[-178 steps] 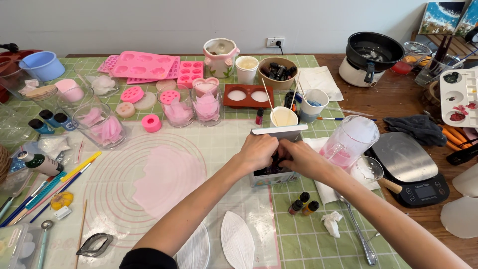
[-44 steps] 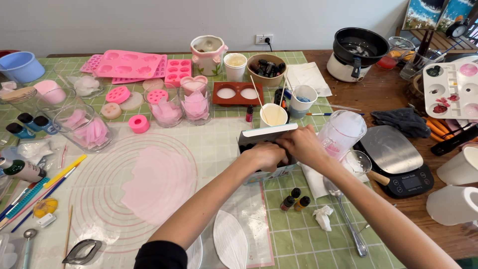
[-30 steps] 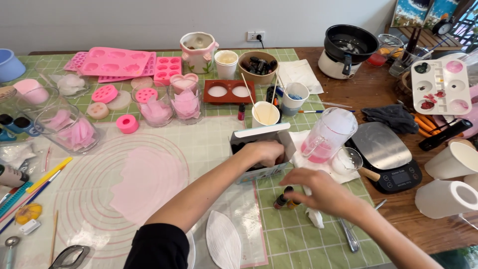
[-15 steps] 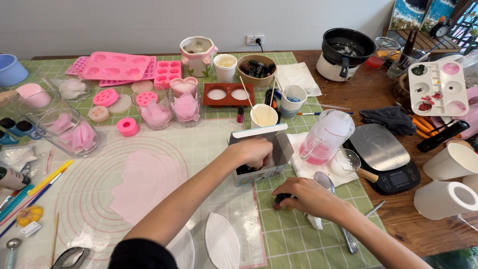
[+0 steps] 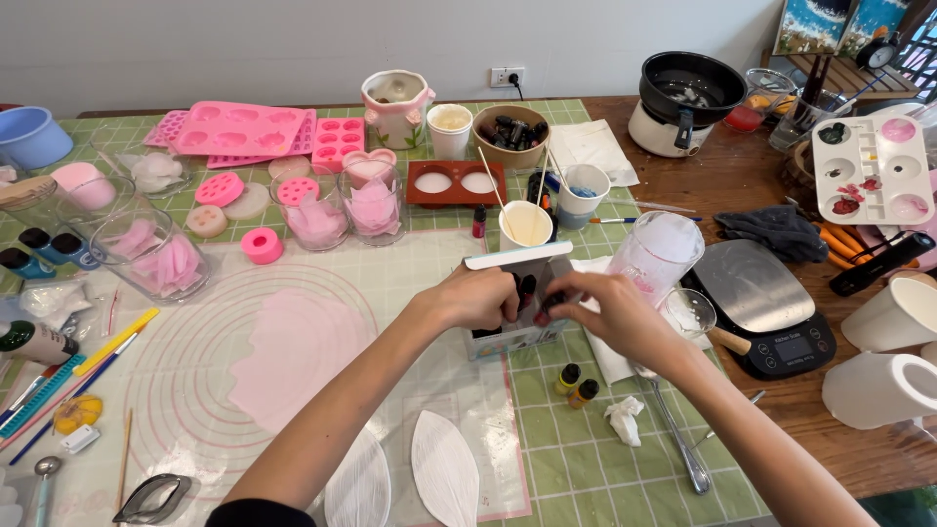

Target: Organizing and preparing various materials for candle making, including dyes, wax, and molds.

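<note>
We look down on a long table covered by a green checked cutting mat [image 5: 410,254], with bare brown wood showing at the right end. A translucent round baking mat [image 5: 195,371] lies on the left, and a thin pale pink sheet [image 5: 293,356] rests on it. Pink silicone moulds [image 5: 244,127] sit along the far edge, near glass jars of pink flakes [image 5: 161,259]. At the right stand a black melting pot [image 5: 688,93], a digital kitchen scale [image 5: 766,303] and a paint palette [image 5: 869,166].

In the middle is a small open box [image 5: 517,307] with its white lid flipped up, holding little dark bottles. Our left hand [image 5: 468,298] curls around the box's left side and steadies it. Half a second ago our right hand [image 5: 610,312] was lower down, beside the two small yellow dropper bottles [image 5: 576,385] on the mat. It has now come up to the box, its fingertips pinching a small dark bottle [image 5: 547,301] at the box's opening. We cannot tell whether that bottle is going in or coming out. The two yellow bottles stand where they were, just below the right wrist.

A plastic measuring cup [image 5: 659,254] with pink residue stands just right of the box.
</note>
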